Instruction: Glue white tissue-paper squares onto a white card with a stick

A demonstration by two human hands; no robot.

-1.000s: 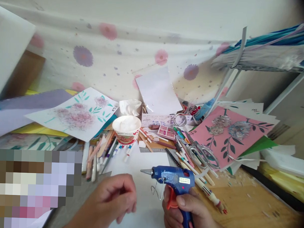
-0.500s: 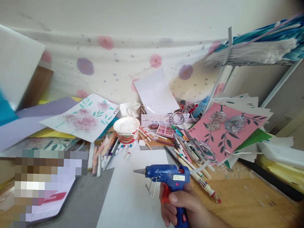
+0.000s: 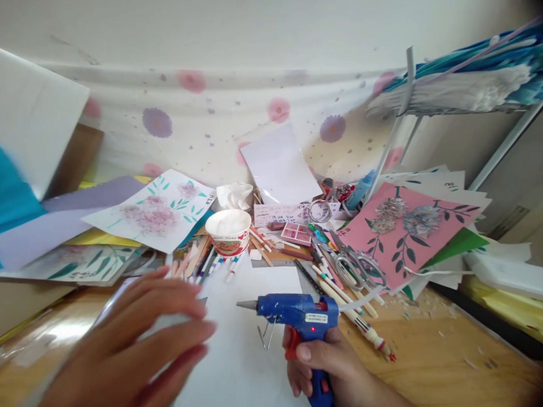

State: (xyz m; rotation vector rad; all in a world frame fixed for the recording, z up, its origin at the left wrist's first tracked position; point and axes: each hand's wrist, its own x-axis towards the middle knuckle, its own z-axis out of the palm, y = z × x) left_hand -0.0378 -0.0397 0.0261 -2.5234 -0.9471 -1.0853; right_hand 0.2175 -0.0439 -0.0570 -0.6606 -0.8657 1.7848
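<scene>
My right hand (image 3: pixel 332 363) is wrapped round the handle of a blue hot glue gun (image 3: pixel 290 308), its fingers by the orange trigger. The nozzle points left, a red light glows on the body, and a clear glue stick (image 3: pixel 357 302) juts from the back. Under the gun lies a sheet of white paper (image 3: pixel 234 356). My left hand (image 3: pixel 146 341) is raised at the lower left, slightly blurred, fingers apart with nothing in them. It partly covers a phone-like flat thing (image 3: pixel 117 299) behind it.
A paper tub (image 3: pixel 228 231) with white contents stands among pens and sticks. Scissors (image 3: pixel 353 269) lie right of centre. Flower pictures on white paper (image 3: pixel 159 211) and pink paper (image 3: pixel 404 232) flank them. A metal rack (image 3: pixel 409 83) with blue and white bundles rises at the right.
My left hand has come into view from the lower left, over the flat phone-like thing. My right hand still holds the glue gun almost in the same place. The view has shifted slightly.
</scene>
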